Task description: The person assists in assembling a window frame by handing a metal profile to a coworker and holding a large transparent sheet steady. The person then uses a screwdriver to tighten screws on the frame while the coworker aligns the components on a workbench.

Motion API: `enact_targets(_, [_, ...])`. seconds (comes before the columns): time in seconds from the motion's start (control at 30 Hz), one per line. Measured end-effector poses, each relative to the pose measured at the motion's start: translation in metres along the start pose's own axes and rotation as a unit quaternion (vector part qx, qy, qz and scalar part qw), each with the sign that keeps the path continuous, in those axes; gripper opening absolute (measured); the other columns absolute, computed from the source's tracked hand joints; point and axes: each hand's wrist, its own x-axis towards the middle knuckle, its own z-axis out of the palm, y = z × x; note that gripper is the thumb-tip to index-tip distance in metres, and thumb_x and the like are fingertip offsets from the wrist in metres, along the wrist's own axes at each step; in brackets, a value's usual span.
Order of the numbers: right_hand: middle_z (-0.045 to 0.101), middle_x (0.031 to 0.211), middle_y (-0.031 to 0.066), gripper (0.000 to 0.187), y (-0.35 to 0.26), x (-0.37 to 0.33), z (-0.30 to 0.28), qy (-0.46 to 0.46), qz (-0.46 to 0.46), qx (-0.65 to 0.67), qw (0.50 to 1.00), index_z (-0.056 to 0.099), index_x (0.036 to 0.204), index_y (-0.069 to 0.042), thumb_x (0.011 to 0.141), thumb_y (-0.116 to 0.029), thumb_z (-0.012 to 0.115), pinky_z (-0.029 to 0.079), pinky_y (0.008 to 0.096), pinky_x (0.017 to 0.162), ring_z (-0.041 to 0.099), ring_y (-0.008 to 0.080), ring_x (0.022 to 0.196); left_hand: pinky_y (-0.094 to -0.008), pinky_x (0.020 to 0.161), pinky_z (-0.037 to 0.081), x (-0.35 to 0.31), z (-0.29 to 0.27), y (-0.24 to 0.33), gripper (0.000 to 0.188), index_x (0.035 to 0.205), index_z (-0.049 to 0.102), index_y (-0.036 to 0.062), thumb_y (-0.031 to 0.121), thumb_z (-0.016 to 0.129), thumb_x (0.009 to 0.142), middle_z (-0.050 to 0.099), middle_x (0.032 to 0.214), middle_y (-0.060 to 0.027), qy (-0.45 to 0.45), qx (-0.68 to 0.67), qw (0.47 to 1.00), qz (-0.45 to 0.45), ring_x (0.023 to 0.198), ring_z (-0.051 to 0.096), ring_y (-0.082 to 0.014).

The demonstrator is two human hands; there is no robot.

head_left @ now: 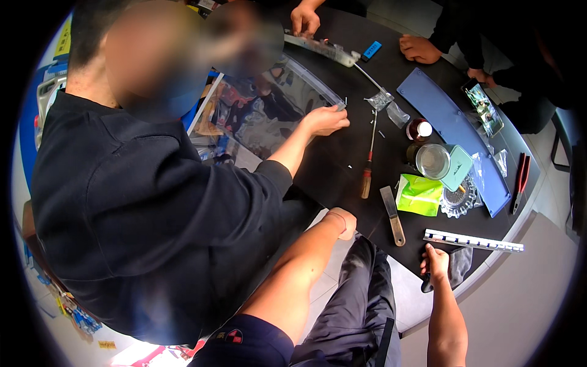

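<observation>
At the near rim of the round black table point(330, 165), the wearer's right hand point(436, 262) is closed around a dark handle-like object point(427, 284) together with a grey cloth point(460, 264). Object: short, dark, mostly hidden by the fingers; its long axis runs roughly toward the wearer, lower end poking out below the fist; its kind cannot be told. Cloth: grey, crumpled, hanging over the table edge just right of the hand. Left hand point(343, 221): curled into a loose fist, resting against the table edge, nothing visible in it. Just above the right hand: a white ruler-like strip point(474, 241), long axis left to right. Between the hands: a putty knife point(392, 215) with wooden handle, blade pointing away. Near it: a screwdriver point(369, 160), a green packet point(419, 195). A seated co-worker's hand point(325, 119) pinches a small part over a curved clear panel point(275, 110).
</observation>
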Motion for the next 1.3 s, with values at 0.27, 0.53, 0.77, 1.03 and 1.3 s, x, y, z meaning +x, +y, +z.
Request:
enact_targets(0.27, [0.056,0.050,0.0090,0.041,0.003,0.003,0.000,0.006,-0.004,0.001,1.000,0.058,0.075,0.000,0.095,-0.036,0.064,0.038,0.0278,0.032,0.047,0.0168,0.032,-0.0394,0.079,0.055,-0.003,0.000,0.000,0.036,0.095,0.076,0.0054,0.008,0.057,0.065,0.073,0.100,-0.0171,0.013,-0.003,1.000,0.010,0.095,0.070,-0.0322])
enact_targets(0.53, [0.056,0.050,0.0097,0.041,0.005,0.005,0.000,0.006,-0.009,0.002,1.000,0.058,0.075,0.000,0.094,-0.036,0.065,0.037,0.0291,0.031,0.047,0.0175,0.032,-0.0394,0.080,0.055,-0.005,-0.001,0.001,0.036,0.095,0.077,0.0051,0.008,0.057,0.065,0.072,0.100,-0.0176,0.008,-0.004,1.000,0.009,0.096,0.070,-0.0319])
enact_targets(0.77, [0.056,0.050,0.0094,0.042,0.004,0.004,-0.001,0.003,-0.007,0.001,1.000,0.058,0.075,-0.001,0.094,-0.037,0.065,0.038,0.0292,0.031,0.048,0.0175,0.032,-0.0396,0.079,0.055,0.000,0.003,0.000,0.035,0.095,0.077,0.0048,0.008,0.057,0.065,0.073,0.099,-0.0175,0.009,0.006,1.000,0.008,0.095,0.071,-0.0310])
enact_targets(1.03, [0.056,0.050,0.0091,0.041,0.001,0.001,0.000,0.007,-0.003,-0.005,1.000,0.058,0.075,-0.001,0.095,-0.037,0.064,0.038,0.0288,0.032,0.048,0.0176,0.033,-0.0394,0.078,0.055,-0.003,0.003,0.001,0.034,0.093,0.077,0.0045,0.009,0.057,0.065,0.073,0.097,-0.0173,0.030,0.004,1.000,0.006,0.093,0.071,-0.0310])
enact_targets(1.3, [0.056,0.051,0.0087,0.041,0.002,0.001,0.000,0.007,-0.002,-0.003,1.000,0.058,0.075,-0.001,0.095,-0.037,0.064,0.038,0.0282,0.032,0.048,0.0170,0.033,-0.0393,0.077,0.055,0.001,0.005,-0.001,0.034,0.092,0.077,0.0043,0.008,0.058,0.065,0.073,0.096,-0.0176,0.018,0.010,1.000,0.006,0.093,0.071,-0.0312])
